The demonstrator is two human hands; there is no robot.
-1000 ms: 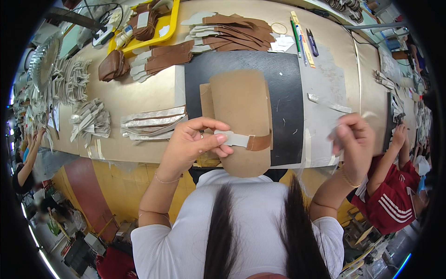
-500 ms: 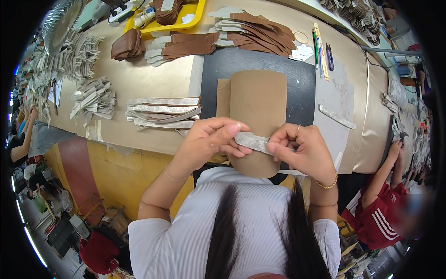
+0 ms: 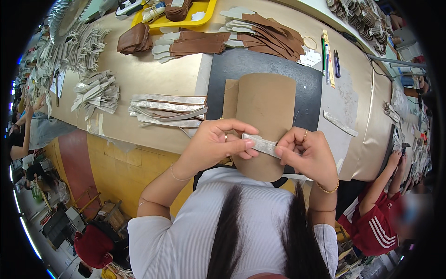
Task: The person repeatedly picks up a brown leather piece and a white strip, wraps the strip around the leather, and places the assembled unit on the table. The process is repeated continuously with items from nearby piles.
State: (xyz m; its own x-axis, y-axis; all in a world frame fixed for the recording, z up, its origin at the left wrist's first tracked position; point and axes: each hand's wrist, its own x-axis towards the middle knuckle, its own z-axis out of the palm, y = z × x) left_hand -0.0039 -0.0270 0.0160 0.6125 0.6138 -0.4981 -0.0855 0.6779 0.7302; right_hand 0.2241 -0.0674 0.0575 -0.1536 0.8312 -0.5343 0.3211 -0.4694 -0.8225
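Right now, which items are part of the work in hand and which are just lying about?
In hand: silver strip, pinched by left hand and right hand; tan cardboard form; black mat.

Lying about: silver strip pile; brown leather pieces; yellow tray; pens.

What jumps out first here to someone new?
Front and centre, the left hand and right hand pinch a narrow silver strip between them, over a rounded tan cardboard piece lying on a black mat. Left of the mat lie long silver and brown strips; brown cut pieces fan out at the far edge beside a yellow tray.
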